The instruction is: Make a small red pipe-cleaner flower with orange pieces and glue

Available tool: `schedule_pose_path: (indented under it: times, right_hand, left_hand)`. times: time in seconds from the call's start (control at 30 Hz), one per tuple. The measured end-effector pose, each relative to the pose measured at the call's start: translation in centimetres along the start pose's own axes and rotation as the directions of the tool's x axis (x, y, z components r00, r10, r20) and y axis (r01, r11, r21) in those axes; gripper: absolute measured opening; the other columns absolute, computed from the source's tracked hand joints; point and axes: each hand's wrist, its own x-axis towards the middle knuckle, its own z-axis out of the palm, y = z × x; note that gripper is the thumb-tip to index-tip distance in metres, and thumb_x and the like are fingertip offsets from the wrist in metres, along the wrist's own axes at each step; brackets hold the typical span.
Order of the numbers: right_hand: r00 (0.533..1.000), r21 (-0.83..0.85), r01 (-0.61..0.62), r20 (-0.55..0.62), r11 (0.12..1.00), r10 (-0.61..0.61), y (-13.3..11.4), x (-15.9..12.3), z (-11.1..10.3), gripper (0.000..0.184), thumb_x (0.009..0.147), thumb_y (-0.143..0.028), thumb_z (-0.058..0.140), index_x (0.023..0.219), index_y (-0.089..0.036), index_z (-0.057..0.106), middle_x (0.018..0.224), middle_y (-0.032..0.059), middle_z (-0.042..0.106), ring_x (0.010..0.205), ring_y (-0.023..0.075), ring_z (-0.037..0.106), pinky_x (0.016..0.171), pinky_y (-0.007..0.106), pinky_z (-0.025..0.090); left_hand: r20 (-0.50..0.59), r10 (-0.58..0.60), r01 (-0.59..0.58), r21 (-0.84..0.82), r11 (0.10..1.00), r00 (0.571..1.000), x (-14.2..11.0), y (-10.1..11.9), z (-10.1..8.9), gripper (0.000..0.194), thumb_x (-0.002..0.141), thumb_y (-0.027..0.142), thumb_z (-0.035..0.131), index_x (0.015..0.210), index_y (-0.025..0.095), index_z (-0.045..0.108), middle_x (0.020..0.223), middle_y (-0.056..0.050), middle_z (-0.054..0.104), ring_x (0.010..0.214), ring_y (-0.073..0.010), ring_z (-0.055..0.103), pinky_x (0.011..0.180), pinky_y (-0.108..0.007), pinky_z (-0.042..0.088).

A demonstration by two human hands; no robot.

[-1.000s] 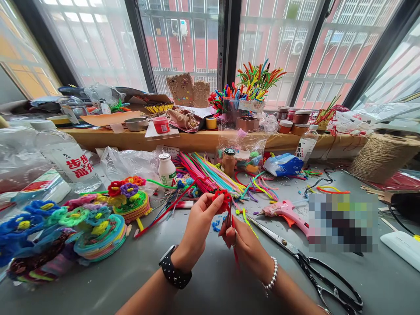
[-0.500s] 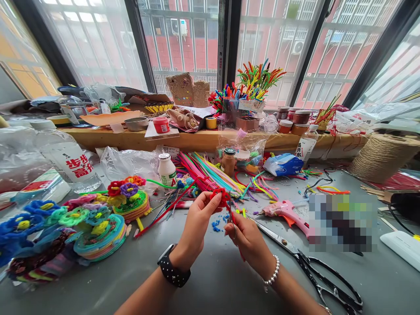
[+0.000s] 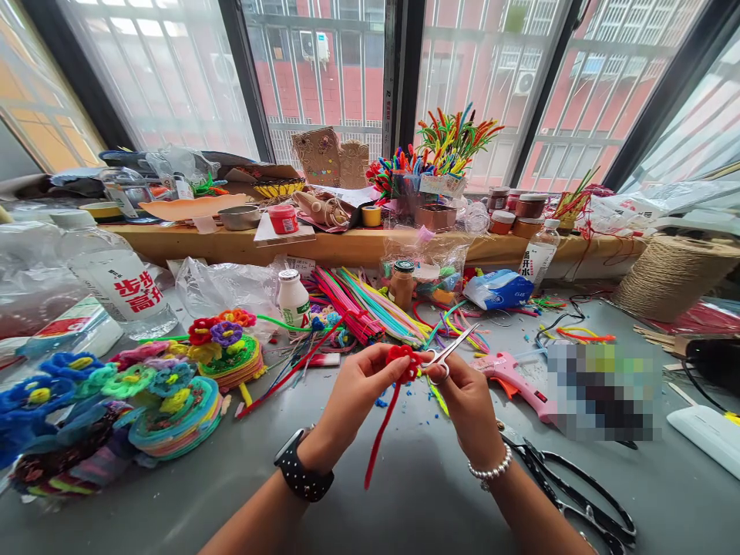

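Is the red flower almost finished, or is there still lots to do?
Nearly there, it seems. The red flower already has its looped petals, pinched in the left hand. The right hand holds small scissors beside it. A long red tail hangs uncut, so trimming looks left. Finished flowers sit on the left of the table.

The big clear bottle point(image 3: 119, 285) to my left carried red Chinese characters I couldn't fully read. A smaller bottle point(image 3: 535, 258) by the shelf showed "开水" in black. The little white bottle point(image 3: 294, 299) bore a red "A".
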Motion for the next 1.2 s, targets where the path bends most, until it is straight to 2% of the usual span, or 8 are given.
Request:
schedule_pose_path:
  times: [0.1,0.2,0.27,0.33,0.4,0.53,0.73,1.2]
  right_hand:
    - [1.000,0.016,-0.016,-0.001,1.000,0.016,0.1,0.0,0.1,0.023,0.075,-0.038,0.051,0.072,-0.016,0.059,0.067,-0.0003,0.050,0.061,0.0114,0.043,0.056,0.022,0.036]
    - [0.996,0.043,-0.063,-0.058,0.997,0.066,0.1,0.2,0.0,0.024,0.076,-0.040,0.050,0.070,-0.017,0.054,0.059,-0.0029,0.044,0.054,0.0091,0.038,0.051,0.021,0.033]
    - [0.994,0.017,-0.090,-0.055,0.996,0.091,0.1,0.4,-0.2,0.027,0.075,-0.043,0.049,0.067,-0.016,0.051,0.056,-0.0038,0.039,0.051,0.0082,0.035,0.048,0.020,0.030]
    - [0.995,-0.072,-0.089,0.035,0.993,0.091,-0.1,0.5,-0.4,0.034,0.076,-0.047,0.046,0.063,-0.016,0.049,0.054,-0.0037,0.036,0.050,0.0081,0.033,0.046,0.020,0.028]
    - [0.981,-0.185,-0.039,0.179,0.982,0.073,-0.3,0.5,-0.5,0.041,0.077,-0.052,0.039,0.062,-0.015,0.049,0.055,-0.0029,0.037,0.051,0.0089,0.033,0.046,0.021,0.028]
    - [0.909,-0.331,0.113,0.415,0.937,0.037,-0.6,0.2,-0.3,0.051,0.075,-0.061,0.028,0.073,-0.015,0.051,0.065,0.0008,0.047,0.059,0.0121,0.040,0.052,0.023,0.033]
    - [0.850,-0.434,0.217,0.525,0.874,0.050,-0.9,0.0,0.0,0.050,0.076,-0.060,0.028,0.066,-0.016,0.048,0.067,0.0013,0.051,0.059,0.0121,0.042,0.052,0.024,0.032]
    - [0.881,-0.395,0.187,0.473,0.899,0.024,-0.9,0.2,0.1,0.048,0.077,-0.057,0.032,0.055,-0.016,0.042,0.056,-0.0016,0.043,0.053,0.0104,0.039,0.050,0.022,0.029]
  left_hand:
    - [0.036,-0.019,0.017,0.044,0.999,0.999,0.0,0.0,0.1,0.018,0.065,0.029,0.061,0.073,0.013,0.063,0.067,-0.002,0.063,0.065,-0.0131,0.056,0.063,-0.023,0.043]
    - [-0.016,0.004,-0.003,0.038,0.999,1.000,0.1,0.0,-0.1,0.018,0.065,0.030,0.061,0.074,0.014,0.063,0.068,-0.002,0.063,0.067,-0.0132,0.056,0.065,-0.023,0.043]
    - [-0.058,0.014,-0.013,0.010,1.000,0.998,0.2,-0.1,-0.3,0.018,0.066,0.030,0.060,0.075,0.015,0.063,0.070,-0.001,0.063,0.068,-0.0124,0.056,0.066,-0.022,0.043]
    - [-0.082,0.015,-0.016,-0.013,1.000,0.997,0.3,-0.2,-0.6,0.017,0.068,0.031,0.059,0.076,0.016,0.062,0.071,0.000,0.062,0.068,-0.0111,0.055,0.066,-0.021,0.042]
    - [-0.094,0.032,-0.034,-0.013,0.999,0.995,0.4,-0.2,-0.8,0.016,0.068,0.031,0.058,0.076,0.017,0.062,0.070,0.001,0.061,0.066,-0.0096,0.053,0.064,-0.019,0.041]
    - [-0.116,0.069,-0.068,0.008,0.998,0.991,0.4,0.1,-1.0,0.015,0.067,0.029,0.060,0.077,0.017,0.060,0.067,0.003,0.059,0.062,-0.0079,0.051,0.061,-0.017,0.040]
    - [-0.135,0.072,-0.078,-0.038,0.996,0.988,0.4,0.7,-1.0,0.015,0.064,0.026,0.063,0.073,0.016,0.055,0.063,0.004,0.057,0.059,-0.0075,0.051,0.059,-0.017,0.041]
    - [-0.144,0.110,-0.122,-0.080,0.989,0.983,0.5,0.0,-1.0,0.015,0.068,0.024,0.060,0.078,0.017,0.051,0.066,0.004,0.056,0.062,-0.0066,0.052,0.061,-0.016,0.042]
